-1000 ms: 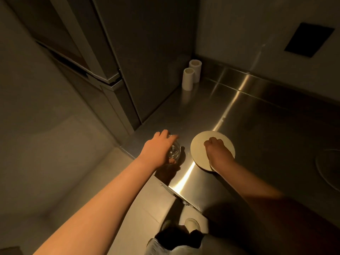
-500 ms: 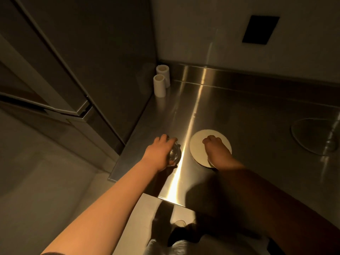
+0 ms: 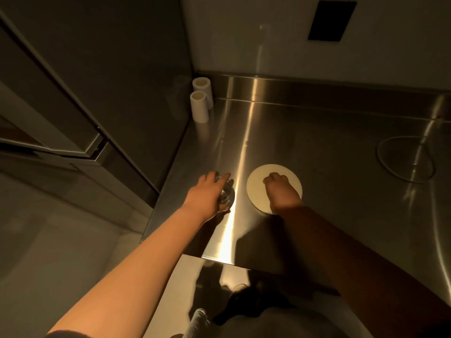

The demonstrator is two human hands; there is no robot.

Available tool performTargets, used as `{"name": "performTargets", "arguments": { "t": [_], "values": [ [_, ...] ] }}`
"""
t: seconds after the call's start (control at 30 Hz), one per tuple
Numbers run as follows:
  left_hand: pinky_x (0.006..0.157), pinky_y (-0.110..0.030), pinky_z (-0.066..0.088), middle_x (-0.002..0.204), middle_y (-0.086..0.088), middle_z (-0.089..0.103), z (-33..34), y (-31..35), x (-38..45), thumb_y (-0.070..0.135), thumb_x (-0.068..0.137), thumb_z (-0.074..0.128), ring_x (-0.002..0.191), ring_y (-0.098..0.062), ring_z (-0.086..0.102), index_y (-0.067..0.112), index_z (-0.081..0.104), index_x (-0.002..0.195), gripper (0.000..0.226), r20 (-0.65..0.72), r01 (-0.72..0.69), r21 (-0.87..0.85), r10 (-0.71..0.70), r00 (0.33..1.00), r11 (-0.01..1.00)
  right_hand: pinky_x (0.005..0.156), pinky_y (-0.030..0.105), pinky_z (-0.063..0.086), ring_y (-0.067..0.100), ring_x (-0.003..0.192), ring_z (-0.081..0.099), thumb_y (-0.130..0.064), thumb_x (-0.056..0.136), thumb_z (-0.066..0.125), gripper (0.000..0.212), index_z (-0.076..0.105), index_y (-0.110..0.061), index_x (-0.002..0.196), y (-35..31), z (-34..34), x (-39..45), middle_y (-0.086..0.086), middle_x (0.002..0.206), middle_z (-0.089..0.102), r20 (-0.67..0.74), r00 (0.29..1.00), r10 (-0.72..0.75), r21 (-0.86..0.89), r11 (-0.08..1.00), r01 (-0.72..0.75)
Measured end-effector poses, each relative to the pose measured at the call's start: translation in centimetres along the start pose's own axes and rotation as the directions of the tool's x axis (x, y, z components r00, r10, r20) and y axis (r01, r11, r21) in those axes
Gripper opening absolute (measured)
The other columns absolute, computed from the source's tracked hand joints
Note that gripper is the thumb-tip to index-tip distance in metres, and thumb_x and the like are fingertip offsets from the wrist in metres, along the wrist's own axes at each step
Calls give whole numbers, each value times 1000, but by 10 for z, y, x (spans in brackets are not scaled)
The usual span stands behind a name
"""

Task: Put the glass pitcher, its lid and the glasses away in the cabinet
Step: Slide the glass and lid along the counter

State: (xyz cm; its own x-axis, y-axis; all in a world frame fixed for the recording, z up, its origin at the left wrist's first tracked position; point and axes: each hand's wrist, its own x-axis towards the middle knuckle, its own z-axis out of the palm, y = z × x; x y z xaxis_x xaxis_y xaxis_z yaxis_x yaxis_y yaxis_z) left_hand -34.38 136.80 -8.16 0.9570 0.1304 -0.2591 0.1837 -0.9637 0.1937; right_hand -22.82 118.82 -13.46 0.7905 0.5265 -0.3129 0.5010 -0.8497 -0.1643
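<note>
A glass [image 3: 227, 197] was gripped by the left hand [image 3: 203, 193] on the bench [image 3: 329, 132]. The lid [image 3: 256, 189] was pinched by the right hand [image 3: 280, 189]. The glass was judged slippery and fragile, best held round its sides.

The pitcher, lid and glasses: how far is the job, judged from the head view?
Nothing looks put away yet. In hand: the left hand grips a glass standing on the steel counter, and the right hand rests on the round white lid, which lies flat there. Left to do: carry both to the cabinet. No pitcher or second glass is in view.
</note>
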Motion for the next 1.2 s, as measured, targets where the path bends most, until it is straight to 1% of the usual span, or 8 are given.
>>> {"name": "performTargets", "arguments": {
  "t": [0.13, 0.23, 0.37, 0.47, 0.7, 0.93, 1.07, 1.2],
  "values": [
    [107, -45, 33, 154, -8, 17, 5, 0, -1, 39, 82, 67, 140, -29, 17, 28, 11, 150, 89, -13, 0, 26, 1, 1000, 1000, 110, 40, 30, 31, 134, 27, 1, 85, 55, 59, 35, -10, 139, 0, 0, -4, 11, 149, 27, -10, 1000, -3, 29, 1000, 3],
    [113, -56, 8, 158, -8, 5, 9, 5, -2, 47, 85, 60, 145, -30, -1, 26, 4, 150, 88, -49, -19, 178, 28, 998, 984, 113, 41, 25, 29, 140, 17, -2, 89, 52, 60, 30, -14, 143, 4, 1, -12, 9, 155, 17, -28, 1000, 0, 93, 996, 3],
    [114, -50, -8, 158, -7, 7, 21, 30, -6, 54, 88, 47, 145, -26, -6, 23, 10, 150, 78, -181, -238, 232, 282, 942, 943, 116, 36, 14, 25, 144, 8, -16, 96, 46, 60, 19, -19, 149, 19, 6, -33, 5, 158, 9, -92, 995, 23, 142, 990, -10],
    [114, -41, -13, 158, -6, 12, 45, 57, -12, 48, 91, 46, 146, -24, -4, 22, 16, 150, 72, -108, -436, 193, 461, 881, 879, 116, 35, 14, 22, 144, 9, -22, 97, 44, 57, 22, -18, 148, 38, 16, -59, 3, 158, 10, -141, 987, 78, 220, 974, -45],
    [115, -38, 6, 157, -5, 14, 99, 108, -13, 46, 94, 42, 145, -25, 1, 25, 15, 150, 66, 84, -495, 147, 488, 869, 856, 110, 31, 26, 25, 136, 33, -24, 98, 40, 49, 33, -10, 145, 98, 37, -124, 12, 150, 33, -194, 977, 94, 91, 993, -77],
    [115, -43, 8, 157, -3, 17, 115, 174, -7, 56, 94, 30, 144, -22, 6, 26, 18, 149, 65, 118, -519, 199, 505, 855, 832, 108, 32, 27, 26, 134, 34, -26, 94, 45, 49, 38, -10, 141, 155, 39, -172, 11, 149, 33, -125, 985, 120, 87, 990, -110],
    [114, -44, 12, 157, -3, 12, 125, 224, -11, 57, 94, 30, 144, -22, 7, 27, 15, 150, 65, 124, -486, 173, 471, 873, 856, 106, 40, 36, 35, 128, 44, -20, 89, 58, 49, 48, 0, 133, 198, 40, -201, 23, 141, 42, -169, 983, 75, 118, 991, -55],
    [114, -47, 9, 158, -2, 7, 136, 278, -12, 57, 94, 30, 145, -21, 3, 29, 13, 150, 66, 113, -421, 156, 408, 906, 893, 115, 29, 6, 23, 143, 16, -29, 99, 37, 53, 25, -10, 147, 249, 43, -232, 11, 156, 15, -97, 991, 88, 91, 993, -79]
  ]
}}
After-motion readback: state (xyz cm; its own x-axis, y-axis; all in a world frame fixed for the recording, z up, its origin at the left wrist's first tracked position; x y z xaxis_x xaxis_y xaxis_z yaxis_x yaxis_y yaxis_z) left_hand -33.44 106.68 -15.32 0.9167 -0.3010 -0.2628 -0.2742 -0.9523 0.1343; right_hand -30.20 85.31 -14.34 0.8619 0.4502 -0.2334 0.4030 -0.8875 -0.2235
